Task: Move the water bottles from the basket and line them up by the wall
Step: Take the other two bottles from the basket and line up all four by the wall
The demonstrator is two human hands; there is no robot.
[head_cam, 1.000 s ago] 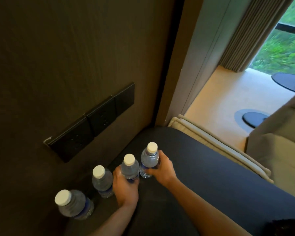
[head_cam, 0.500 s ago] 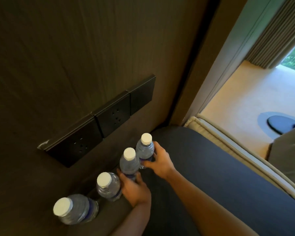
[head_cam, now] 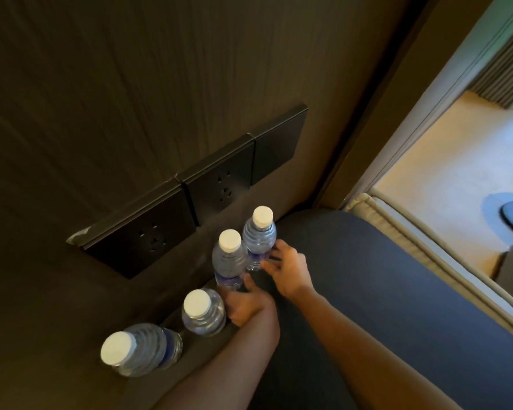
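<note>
Now right hand (head_cam: pixel 286 269) loosely open beside farthest bottle (head_cam: pixel 259 241); left hand (head_cam: pixel 246 306) cups third bottle (head_cam: pixel 229 263)

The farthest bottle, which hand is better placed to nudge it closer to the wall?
Right. The right hand is open with fingertips at the farthest bottle; the left hand sits lower, by the second farthest bottle.

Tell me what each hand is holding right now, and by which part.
Left hand: lower body of the third water bottle. Right hand: fingers open beside the farthest bottle, apparently released.

4 clear white-capped water bottles (head_cam: pixel 229 259), upright, lining wall (head_cam: pixel 131 84)
</note>
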